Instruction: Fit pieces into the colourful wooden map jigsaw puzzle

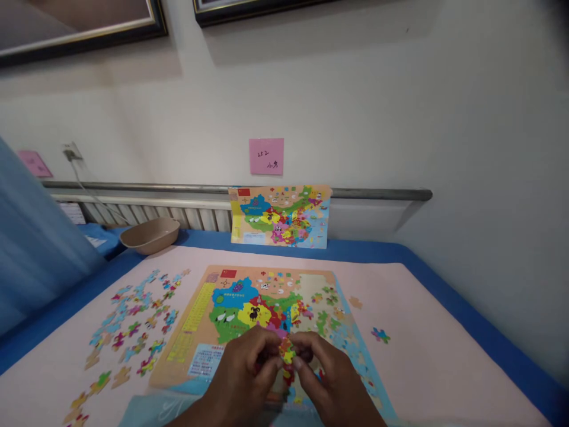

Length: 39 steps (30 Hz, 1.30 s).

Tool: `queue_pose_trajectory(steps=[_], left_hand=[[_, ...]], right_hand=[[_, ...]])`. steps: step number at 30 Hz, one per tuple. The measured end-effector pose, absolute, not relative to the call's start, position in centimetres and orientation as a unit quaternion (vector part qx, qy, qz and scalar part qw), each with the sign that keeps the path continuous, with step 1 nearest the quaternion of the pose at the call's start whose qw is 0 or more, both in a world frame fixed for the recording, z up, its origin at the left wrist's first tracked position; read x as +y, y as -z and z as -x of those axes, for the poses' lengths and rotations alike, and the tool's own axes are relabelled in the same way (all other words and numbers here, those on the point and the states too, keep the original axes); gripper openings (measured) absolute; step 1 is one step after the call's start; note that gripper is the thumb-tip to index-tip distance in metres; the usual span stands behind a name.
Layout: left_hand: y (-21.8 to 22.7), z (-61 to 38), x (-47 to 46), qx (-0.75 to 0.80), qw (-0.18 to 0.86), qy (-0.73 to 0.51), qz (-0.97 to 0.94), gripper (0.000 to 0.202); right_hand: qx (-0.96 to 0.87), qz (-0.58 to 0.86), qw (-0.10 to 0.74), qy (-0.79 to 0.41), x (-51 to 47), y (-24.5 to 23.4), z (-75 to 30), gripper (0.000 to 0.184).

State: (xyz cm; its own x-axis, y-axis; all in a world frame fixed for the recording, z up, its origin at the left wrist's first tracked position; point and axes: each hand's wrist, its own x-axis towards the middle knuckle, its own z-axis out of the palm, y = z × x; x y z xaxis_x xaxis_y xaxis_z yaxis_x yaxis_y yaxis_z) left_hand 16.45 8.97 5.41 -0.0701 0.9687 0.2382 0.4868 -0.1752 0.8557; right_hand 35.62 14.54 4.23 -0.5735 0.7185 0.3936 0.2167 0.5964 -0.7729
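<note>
Head view, bottom centre: left hand (pixel 242 379) and right hand (pixel 331 382) pinch joined puzzle pieces (pixel 287 354) over the map puzzle board (pixel 267 314). Loose pieces (pixel 128 332) lie left; a bowl (pixel 150 235) and reference map (pixel 280 216) sit behind.

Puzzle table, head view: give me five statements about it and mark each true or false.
1. Both hands, the left hand and the right hand, pinch a small cluster of puzzle pieces between them. True.
2. The puzzle board is fully filled in. False: its right part is mostly bare, with only a few pieces there.
3. Loose pieces are spread on the cloth to the left of the board. True.
4. The reference map lies flat on the table. False: it stands leaning against the wall behind the board.
5. The tan bowl sits at the far right of the table. False: it is at the far left, near the radiator.
</note>
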Motion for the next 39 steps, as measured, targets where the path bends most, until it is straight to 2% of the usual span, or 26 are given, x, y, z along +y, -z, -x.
queue_pose_trajectory(steps=[9, 19, 28, 39], left_hand=[[-3.5, -16.4, 8.7, 0.597, 0.229, -0.426, -0.640, 0.008], [-3.9, -17.0, 8.7, 0.595, 0.204, -0.459, -0.627, 0.009], [-4.2, -16.8, 8.6, 0.590, 0.211, -0.449, -0.637, 0.019], [-3.8, -16.7, 8.6, 0.601, 0.234, -0.438, -0.626, 0.022]], right_hand=[[-0.776, 0.268, 0.370, -0.434, 14.1, -5.5, -35.5, 0.026], [-0.777, 0.276, 0.372, -0.427, 14.0, -6.0, -35.2, 0.028], [-0.779, 0.293, 0.378, -0.405, 14.0, -5.9, -35.2, 0.027], [-0.776, 0.276, 0.376, -0.424, 14.0, -5.5, -35.6, 0.027]])
